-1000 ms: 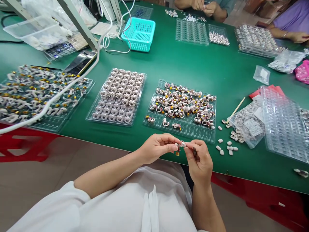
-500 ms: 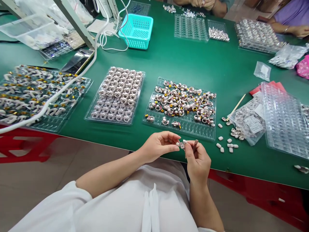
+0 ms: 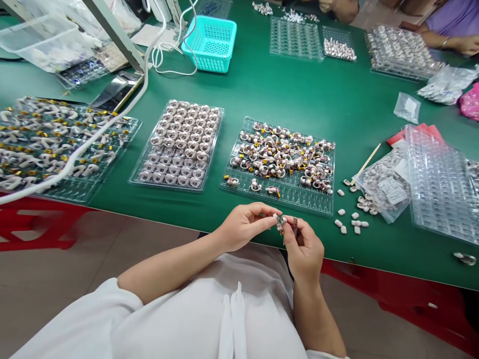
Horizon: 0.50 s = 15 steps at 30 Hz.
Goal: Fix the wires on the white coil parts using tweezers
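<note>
My left hand [image 3: 241, 228] and my right hand [image 3: 306, 249] meet just over the table's front edge. Between their fingertips is a small whitish earphone-like part [image 3: 279, 222], gripped from both sides; its fine detail is too small to make out. A brownish flat strip [image 3: 295, 227], perhaps the end of a pair of tweezers, sticks up from my right fingers. Straight ahead lies a clear tray [image 3: 292, 197] heaped with similar ring-shaped pieces bearing yellow tabs. Several loose white caps [image 3: 343, 230] are scattered to the right of my right hand.
Left of centre sits a tray of neat rows [image 3: 175, 144], with another loaded tray [image 3: 75, 192] farther left under a white cable [image 3: 93, 142]. A turquoise basket [image 3: 209, 64] stands behind. Bags [image 3: 385, 184] and clear stacked trays [image 3: 445, 189] lie right. Two other people work opposite.
The small part has turned slightly between my fingertips, and my right hand has shifted a little left. The strip in it stands more upright. A co-worker's hands at the top have moved partly out of view.
</note>
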Each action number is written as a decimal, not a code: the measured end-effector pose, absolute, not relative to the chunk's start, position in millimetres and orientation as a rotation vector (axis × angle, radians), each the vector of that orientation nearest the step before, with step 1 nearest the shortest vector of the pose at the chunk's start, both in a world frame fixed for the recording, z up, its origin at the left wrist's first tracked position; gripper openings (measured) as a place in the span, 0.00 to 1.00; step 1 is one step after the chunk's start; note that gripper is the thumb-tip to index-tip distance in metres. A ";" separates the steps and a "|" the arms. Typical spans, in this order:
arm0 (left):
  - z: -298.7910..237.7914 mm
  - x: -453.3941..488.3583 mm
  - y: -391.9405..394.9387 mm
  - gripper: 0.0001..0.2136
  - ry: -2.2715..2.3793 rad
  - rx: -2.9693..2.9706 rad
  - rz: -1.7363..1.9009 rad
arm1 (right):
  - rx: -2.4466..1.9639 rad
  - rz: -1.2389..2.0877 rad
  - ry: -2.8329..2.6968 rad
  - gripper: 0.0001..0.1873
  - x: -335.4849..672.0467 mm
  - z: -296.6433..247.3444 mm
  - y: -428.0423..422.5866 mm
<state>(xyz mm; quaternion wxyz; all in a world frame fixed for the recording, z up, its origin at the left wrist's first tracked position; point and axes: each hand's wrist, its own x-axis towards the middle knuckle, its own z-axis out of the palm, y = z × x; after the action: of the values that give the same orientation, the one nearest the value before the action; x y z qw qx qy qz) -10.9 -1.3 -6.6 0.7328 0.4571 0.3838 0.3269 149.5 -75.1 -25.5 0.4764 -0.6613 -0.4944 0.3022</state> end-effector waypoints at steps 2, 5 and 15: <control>-5.8 -10.0 -1.3 0.12 0.832 1.011 0.714 | -1.617 0.745 -1.164 0.09 147.5 -26.7 -75.6; -5.7 -8.9 -1.7 0.11 0.818 0.982 0.717 | -1.625 0.748 -1.144 0.09 145.7 -26.4 -75.7; -8.5 -9.5 -3.2 0.09 0.872 1.014 0.758 | -1.587 0.458 -1.356 0.06 143.0 -22.5 -75.9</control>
<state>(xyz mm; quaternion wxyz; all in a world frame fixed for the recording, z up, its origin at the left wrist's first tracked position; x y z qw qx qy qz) -9.5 -3.2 -8.5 0.7189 0.4584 0.3941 0.3430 143.0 -75.9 -22.5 0.4815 -0.6509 -0.5560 0.1880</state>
